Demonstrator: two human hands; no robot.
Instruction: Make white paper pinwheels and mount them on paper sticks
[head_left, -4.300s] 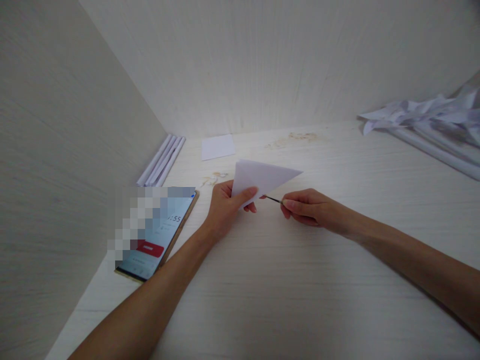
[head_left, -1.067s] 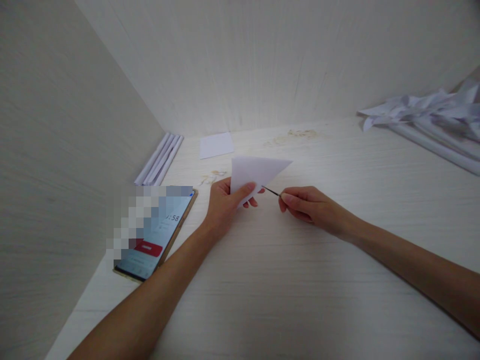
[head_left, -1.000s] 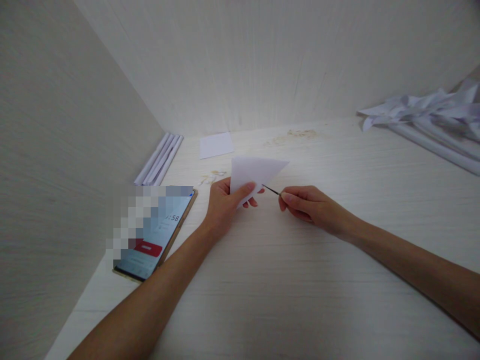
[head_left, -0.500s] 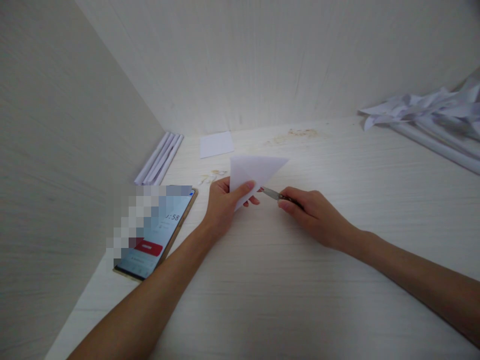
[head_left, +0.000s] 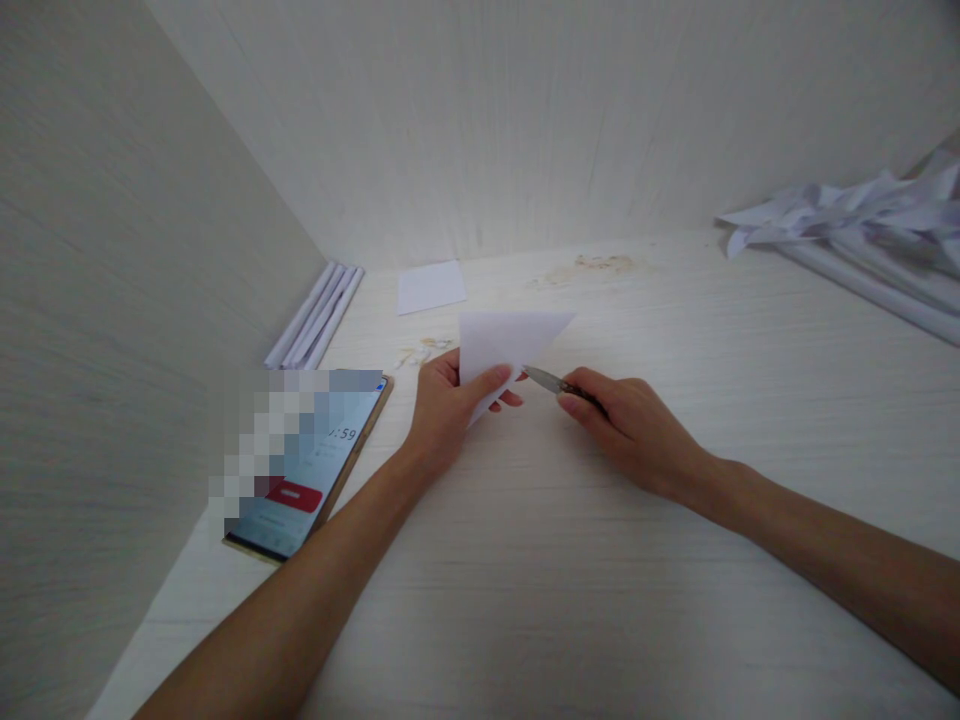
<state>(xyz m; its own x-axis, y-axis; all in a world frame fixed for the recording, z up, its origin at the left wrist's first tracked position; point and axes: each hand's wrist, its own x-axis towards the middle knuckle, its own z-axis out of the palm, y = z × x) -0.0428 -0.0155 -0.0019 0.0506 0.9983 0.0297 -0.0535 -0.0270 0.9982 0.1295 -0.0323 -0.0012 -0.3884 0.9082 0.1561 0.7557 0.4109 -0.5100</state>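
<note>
A white, wood-grained tabletop (head_left: 525, 580) is bounded by a pale panel (head_left: 480, 120) at the back and another panel (head_left: 150, 300) at the left. At the far right, a loose heap of crumpled white paper (head_left: 855, 215) is seen, with long pale lengths lying beneath it. At the left, a lit smartphone (head_left: 319, 475) in a tan-edged case is laid face up; a red button and digits ending in 59 are shown, its upper-left part is hidden by pixelation, and its lower right is overlapped by the left forearm. Behind the phone, several white paper rolls (head_left: 315, 318) are lined up side by side against the left panel. The two hands are kept apart. By the left hand (head_left: 446, 410), a triangular piece of white paper (head_left: 502, 340) is gripped between thumb and fingers above the middle of the tabletop, its sharp corner pointed to the right. By the right hand (head_left: 637, 430), a small knife (head_left: 547, 382) is held, the dark handle closed in the fingers and the blade directed at the paper's lower edge; whether contact is made cannot be told. Near the back panel, a flat rectangular sheet (head_left: 431, 287) is laid. Brownish worn patches (head_left: 606, 264) are seen to its right.
</note>
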